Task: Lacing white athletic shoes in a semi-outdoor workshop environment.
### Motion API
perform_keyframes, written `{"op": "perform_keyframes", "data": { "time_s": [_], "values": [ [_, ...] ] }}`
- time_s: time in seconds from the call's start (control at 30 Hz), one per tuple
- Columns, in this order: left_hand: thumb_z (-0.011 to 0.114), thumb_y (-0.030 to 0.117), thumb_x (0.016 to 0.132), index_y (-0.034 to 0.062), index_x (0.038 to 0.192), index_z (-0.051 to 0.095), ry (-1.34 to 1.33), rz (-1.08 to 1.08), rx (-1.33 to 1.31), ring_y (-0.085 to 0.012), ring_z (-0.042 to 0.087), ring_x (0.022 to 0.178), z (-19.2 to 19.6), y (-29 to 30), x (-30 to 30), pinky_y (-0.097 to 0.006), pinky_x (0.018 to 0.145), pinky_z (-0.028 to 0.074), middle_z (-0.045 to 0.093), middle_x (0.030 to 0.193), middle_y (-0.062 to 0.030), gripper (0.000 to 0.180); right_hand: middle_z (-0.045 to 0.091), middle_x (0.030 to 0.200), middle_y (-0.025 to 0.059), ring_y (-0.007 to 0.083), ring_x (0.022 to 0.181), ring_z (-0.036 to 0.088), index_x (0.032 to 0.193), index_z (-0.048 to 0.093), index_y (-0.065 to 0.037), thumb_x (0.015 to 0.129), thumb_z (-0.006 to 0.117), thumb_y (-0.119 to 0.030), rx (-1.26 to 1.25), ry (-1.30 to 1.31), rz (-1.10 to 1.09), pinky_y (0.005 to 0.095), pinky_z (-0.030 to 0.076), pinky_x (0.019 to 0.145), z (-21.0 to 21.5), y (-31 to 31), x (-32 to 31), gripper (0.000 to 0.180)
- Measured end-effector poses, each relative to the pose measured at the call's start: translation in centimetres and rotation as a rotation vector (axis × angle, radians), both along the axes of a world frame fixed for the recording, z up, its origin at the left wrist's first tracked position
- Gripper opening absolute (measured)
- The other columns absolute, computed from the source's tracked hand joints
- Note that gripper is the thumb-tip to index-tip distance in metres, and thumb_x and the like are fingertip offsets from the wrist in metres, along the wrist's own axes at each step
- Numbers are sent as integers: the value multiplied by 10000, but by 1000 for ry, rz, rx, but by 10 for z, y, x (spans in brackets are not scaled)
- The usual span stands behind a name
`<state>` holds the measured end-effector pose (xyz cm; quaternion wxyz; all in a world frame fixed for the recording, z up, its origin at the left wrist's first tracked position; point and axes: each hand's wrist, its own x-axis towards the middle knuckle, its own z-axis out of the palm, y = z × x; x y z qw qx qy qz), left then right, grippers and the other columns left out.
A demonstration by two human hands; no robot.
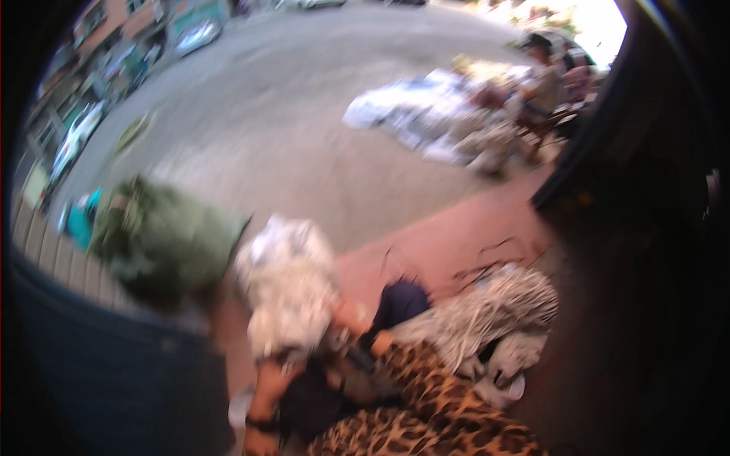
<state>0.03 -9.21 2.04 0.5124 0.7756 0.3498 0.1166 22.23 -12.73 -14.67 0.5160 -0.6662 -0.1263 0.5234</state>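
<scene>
Motion blur softens everything near my lap. My left hand, with a dark band at its wrist, is at the near end of a cream and white bundle. To its right, my right hand comes out of a leopard-print sleeve beside a dark, smeared patch between the two hands. The fingers of both hands are too blurred to make out, and what they may hold cannot be told. Black cloth lies by my left wrist.
A heap of beige cords lies at my right on the reddish floor strip. A full green sack stands at the left. Farther off, a person sits beside a white pile. A dark door edge stands right.
</scene>
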Motion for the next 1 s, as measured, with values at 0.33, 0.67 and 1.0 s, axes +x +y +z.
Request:
{"op": "perform_keyframes", "data": {
  "time_s": [0.33, 0.67, 1.0],
  "values": [
    [770, 194, 671, -32, 1123, 527, -56, 85, -298, -174, 550, 973, 11, 16, -22, -288, 876, 408, 594, 1064, -106, 561, 574, 860, 79, 152, 682, 551, 986, 532, -15, 700, 679, -499, -143, -24, -86, 291, 468, 618, 39, -5, -16, 581],
    [692, 263, 769, 33, 976, 561, -236, 338, -461, -83, 558, 582, 41, 64, -61, -189, 505, 386, 612, 780, -24, 337, 546, 1046, 155, 218, 908, 566, 1114, 453, 40, 741, 691, -215, 192, 281, 225, 360, 498, 722, 116, 45, 4, 511],
    [681, 212, 779, 26, 959, 559, -558, 595, -305, -101, 552, 635, 166, 50, -127, -199, 536, 394, 595, 804, -19, 286, 576, 928, 64, 120, 861, 556, 965, 533, 4, 787, 604, -233, 642, 288, 595, 276, 447, 728, 286, 99, -59, 305]
  ]
}}
